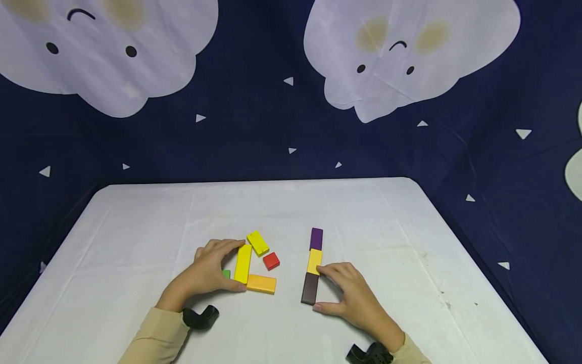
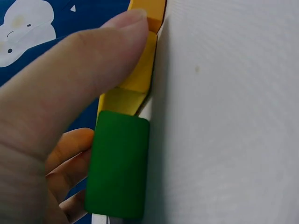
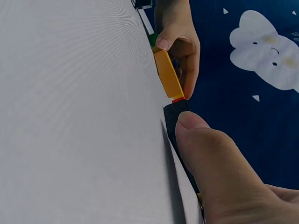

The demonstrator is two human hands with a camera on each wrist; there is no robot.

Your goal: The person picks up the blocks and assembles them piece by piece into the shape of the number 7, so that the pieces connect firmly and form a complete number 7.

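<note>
My left hand (image 1: 211,270) spans a long yellow block (image 1: 243,264), pinching it with the thumb at its near end and a finger at its far end. A green block (image 2: 119,165), mostly hidden in the head view, lies on the palm side. An orange block (image 1: 261,284) meets the yellow block's near end. My right hand (image 1: 347,296) touches the right side of a row: the thumb by the near corner of a dark brown block (image 1: 310,288), a fingertip on a short yellow-orange block (image 1: 314,261). A purple block (image 1: 316,239) tops this row.
Beyond the left hand lie another yellow block (image 1: 257,243), tilted, and a small red block (image 1: 271,261). A white cloth covers the table (image 1: 386,222). Behind hangs a dark blue curtain (image 1: 254,126) with clouds. Each wrist wears a black camera mount (image 1: 201,317).
</note>
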